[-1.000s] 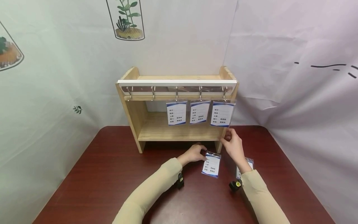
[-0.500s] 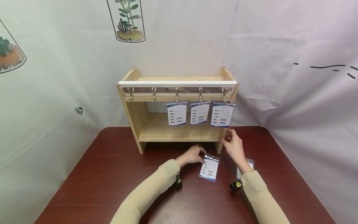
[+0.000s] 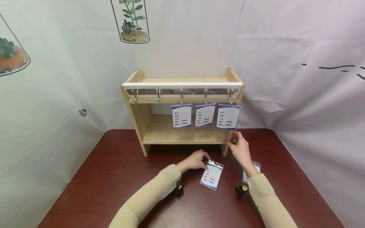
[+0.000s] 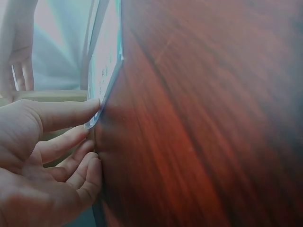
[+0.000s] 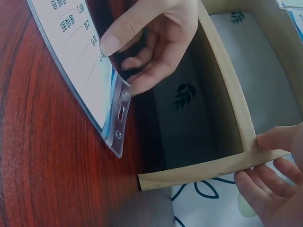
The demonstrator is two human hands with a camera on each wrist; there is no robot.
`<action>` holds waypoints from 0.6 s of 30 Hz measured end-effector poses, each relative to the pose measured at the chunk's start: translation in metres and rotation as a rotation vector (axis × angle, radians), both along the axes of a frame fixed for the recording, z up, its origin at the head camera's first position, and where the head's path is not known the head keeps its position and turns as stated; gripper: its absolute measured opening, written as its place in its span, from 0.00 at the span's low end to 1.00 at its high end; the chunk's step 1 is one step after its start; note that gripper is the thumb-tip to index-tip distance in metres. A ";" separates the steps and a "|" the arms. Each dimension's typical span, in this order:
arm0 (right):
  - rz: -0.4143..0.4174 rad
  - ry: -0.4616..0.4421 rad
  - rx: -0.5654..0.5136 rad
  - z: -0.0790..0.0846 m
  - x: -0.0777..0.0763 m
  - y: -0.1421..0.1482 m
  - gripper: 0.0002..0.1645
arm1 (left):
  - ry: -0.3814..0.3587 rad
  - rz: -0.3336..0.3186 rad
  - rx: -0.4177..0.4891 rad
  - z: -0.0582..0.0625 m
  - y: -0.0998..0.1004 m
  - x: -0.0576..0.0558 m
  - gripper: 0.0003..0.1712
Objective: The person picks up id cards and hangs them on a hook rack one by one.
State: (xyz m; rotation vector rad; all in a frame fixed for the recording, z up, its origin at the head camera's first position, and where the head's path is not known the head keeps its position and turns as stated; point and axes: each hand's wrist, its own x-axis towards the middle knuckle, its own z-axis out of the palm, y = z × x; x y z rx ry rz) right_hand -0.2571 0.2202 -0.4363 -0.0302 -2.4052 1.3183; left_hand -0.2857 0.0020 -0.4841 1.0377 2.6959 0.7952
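My left hand (image 3: 196, 160) pinches a badge holder (image 3: 212, 174) near its slotted top edge. In the right wrist view its thumb lies on the white printed face of this badge holder (image 5: 78, 56), fingers behind. The badge holder is tilted, its lower end toward me, close over the table. My right hand (image 3: 239, 148) grips the front edge of the wooden shelf's (image 3: 185, 136) right side panel, as the right wrist view shows with the thumb inside and fingers outside. Partly hidden behind the right wrist, another badge holder (image 3: 256, 165) lies on the table.
A hook rail (image 3: 168, 92) runs along the shelf's upper front. Three badge holders, among them the rightmost badge holder (image 3: 228, 117), hang from its right-hand hooks, with bare hooks at the left. The dark red table (image 3: 119, 177) is enclosed by white cloth walls (image 3: 71, 79).
The left hand has drawn the badge holder a little toward me and left, and its lower end has swung left. The right hand keeps its grip on the shelf.
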 end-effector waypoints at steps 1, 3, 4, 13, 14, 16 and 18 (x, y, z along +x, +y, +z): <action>0.001 -0.002 0.002 0.000 0.000 0.000 0.29 | -0.008 0.002 0.012 0.000 0.000 0.000 0.23; 0.003 -0.007 0.001 0.000 0.000 0.000 0.29 | -0.028 0.007 0.038 0.001 -0.001 0.001 0.23; 0.005 -0.008 0.001 -0.001 0.000 0.001 0.29 | -0.043 0.010 0.054 0.001 -0.002 0.001 0.23; 0.005 -0.008 0.011 -0.001 -0.001 0.002 0.29 | -0.186 0.041 0.227 0.010 -0.008 0.010 0.22; 0.005 -0.007 0.012 -0.001 -0.001 0.002 0.29 | -0.196 0.046 0.242 0.012 -0.009 0.011 0.22; 0.008 -0.005 0.012 -0.001 -0.001 0.003 0.28 | -0.204 0.056 0.265 0.015 -0.011 0.012 0.22; 0.008 -0.001 0.013 -0.001 -0.001 0.003 0.28 | -0.203 0.064 0.283 0.017 -0.012 0.014 0.22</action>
